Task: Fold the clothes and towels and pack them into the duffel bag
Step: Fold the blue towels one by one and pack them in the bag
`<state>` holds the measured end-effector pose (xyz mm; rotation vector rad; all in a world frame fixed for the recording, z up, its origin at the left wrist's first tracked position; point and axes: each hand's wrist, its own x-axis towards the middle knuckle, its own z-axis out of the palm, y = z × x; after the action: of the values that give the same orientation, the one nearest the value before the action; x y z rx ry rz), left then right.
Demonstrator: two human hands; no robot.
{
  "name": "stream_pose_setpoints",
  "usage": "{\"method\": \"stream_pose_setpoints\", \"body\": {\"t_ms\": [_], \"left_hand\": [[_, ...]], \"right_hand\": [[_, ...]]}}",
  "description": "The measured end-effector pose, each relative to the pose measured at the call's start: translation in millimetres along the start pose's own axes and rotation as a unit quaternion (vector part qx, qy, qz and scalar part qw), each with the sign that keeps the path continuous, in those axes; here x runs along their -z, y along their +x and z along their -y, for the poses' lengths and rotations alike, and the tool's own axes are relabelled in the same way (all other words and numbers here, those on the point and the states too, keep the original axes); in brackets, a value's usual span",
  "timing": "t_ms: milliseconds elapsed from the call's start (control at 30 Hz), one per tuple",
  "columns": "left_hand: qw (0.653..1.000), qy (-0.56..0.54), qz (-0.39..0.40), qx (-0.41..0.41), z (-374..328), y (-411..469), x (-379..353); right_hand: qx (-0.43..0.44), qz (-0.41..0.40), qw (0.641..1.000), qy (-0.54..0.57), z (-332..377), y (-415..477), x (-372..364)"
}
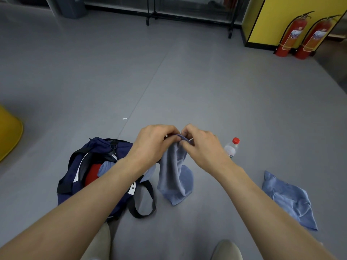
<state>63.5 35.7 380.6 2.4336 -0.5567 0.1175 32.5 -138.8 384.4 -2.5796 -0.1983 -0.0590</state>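
A grey-blue towel [175, 177] hangs in the air in front of me. My left hand [154, 142] and my right hand [201, 145] both pinch its top edge, close together. Its lower end dangles just above the floor. To the left, under my left forearm, a navy duffel bag [97, 152] lies open on the floor, with a red garment [92, 173] and a light blue cloth [107, 167] inside. Another blue towel [289, 199] lies crumpled on the floor at the right.
A plastic bottle with a red cap [231, 148] stands on the grey floor behind my right wrist. Two red fire extinguishers [300, 34] stand by a yellow wall at the far right. A yellow object [8, 132] sits at the left edge. A black rack [187, 15] stands far back.
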Motion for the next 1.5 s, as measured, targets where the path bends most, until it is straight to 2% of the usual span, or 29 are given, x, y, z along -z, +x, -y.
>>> {"method": "stream_pose_setpoints", "body": {"t_ms": [133, 300, 433, 600, 833, 933, 1167, 1500], "left_hand": [[1.0, 0.006, 0.016, -0.005, 1, -1, 0], [0.999, 0.032, -0.001, 0.003, 10, 0, 4], [1.0, 0.023, -0.016, 0.002, 12, -3, 0], [0.999, 0.033, -0.003, -0.013, 1, -4, -14], [0.994, 0.108, 0.002, -0.022, 10, -4, -10], [0.988, 0.155, 0.0, -0.002, 19, -3, -8], [0.986, 0.164, -0.017, 0.006, 36, -1, -13], [0.974, 0.211, 0.01, 0.084, 75, -5, -31]], "right_hand": [[0.001, -0.031, 0.999, -0.025, -2, 1, 8], [-0.021, -0.064, 0.998, -0.021, -7, -1, 23], [-0.073, -0.014, 0.997, -0.028, -13, -3, 17], [-0.042, 0.033, 0.997, 0.052, -8, -5, 4], [-0.026, -0.017, 0.997, -0.068, -8, -5, 12], [-0.049, -0.025, 0.994, -0.09, -9, -5, 21], [-0.072, -0.005, 0.995, -0.063, -21, -10, 29], [-0.167, 0.009, 0.985, -0.045, -68, -20, 24]]}}
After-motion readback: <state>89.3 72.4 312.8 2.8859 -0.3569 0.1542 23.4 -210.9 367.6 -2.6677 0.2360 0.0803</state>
